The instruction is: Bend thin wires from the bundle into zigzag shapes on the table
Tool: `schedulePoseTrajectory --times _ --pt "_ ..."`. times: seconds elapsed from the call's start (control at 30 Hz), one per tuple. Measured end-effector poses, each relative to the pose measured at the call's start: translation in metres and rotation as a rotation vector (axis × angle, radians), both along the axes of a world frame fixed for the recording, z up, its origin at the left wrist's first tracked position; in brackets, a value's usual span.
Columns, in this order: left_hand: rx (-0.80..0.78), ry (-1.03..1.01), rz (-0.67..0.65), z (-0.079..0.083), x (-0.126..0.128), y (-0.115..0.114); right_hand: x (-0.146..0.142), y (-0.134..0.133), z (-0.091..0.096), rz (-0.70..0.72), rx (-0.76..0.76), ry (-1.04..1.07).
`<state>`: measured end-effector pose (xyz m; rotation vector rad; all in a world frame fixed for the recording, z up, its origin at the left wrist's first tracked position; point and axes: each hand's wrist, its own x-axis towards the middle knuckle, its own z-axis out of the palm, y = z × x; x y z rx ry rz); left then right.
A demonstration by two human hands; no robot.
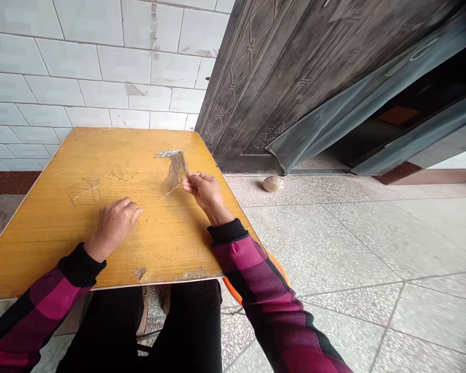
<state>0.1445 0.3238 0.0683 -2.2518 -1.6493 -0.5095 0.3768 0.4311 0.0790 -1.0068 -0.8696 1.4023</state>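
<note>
A bundle of fine brown hair-like fibres (pixel 176 168) lies on the yellow wood-grain tabletop (pixel 62 248), topped by a pale silvery band (pixel 168 154). My right hand (pixel 204 191) touches the bundle's lower end, its fingertips pinched on a thin pale strand (pixel 169 192) that runs out to the left. My left hand (pixel 114 225) rests on the tabletop with its fingers curled, holding nothing visible. Several loose thin strands (pixel 91 187) lie to its upper left.
The table's near edge is chipped, and its far corner stands against a white tiled wall (pixel 101 67). A dark embossed metal door (pixel 279 88) stands to the right. A small round ball (pixel 273 184) lies on the speckled floor (pixel 334 238) near the door.
</note>
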Motion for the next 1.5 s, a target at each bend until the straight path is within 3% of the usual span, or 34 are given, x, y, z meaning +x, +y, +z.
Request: schedulePoseTrajectory --times 0.47,0.7,1.07,1.3,1.5 --pt "0.020 -0.045 -0.055 0.004 0.005 -0.001 0.002 0.003 -0.004 0.028 0.009 -0.026" --pt "0.004 -0.009 -0.175 -0.001 0.006 -0.003 0.001 0.003 -0.004 0.019 0.009 -0.038" --pt "-0.063 0.059 -0.143 -0.008 0.007 -0.002 -0.023 -0.013 -0.010 0.122 -0.030 -0.040" --pt "-0.165 -0.228 -0.134 -0.019 0.003 0.007 -0.016 -0.010 -0.008 0.076 0.006 -0.021" --pt "-0.275 -0.463 -0.195 -0.013 0.007 0.003 -0.008 -0.004 -0.004 0.023 0.022 -0.007"
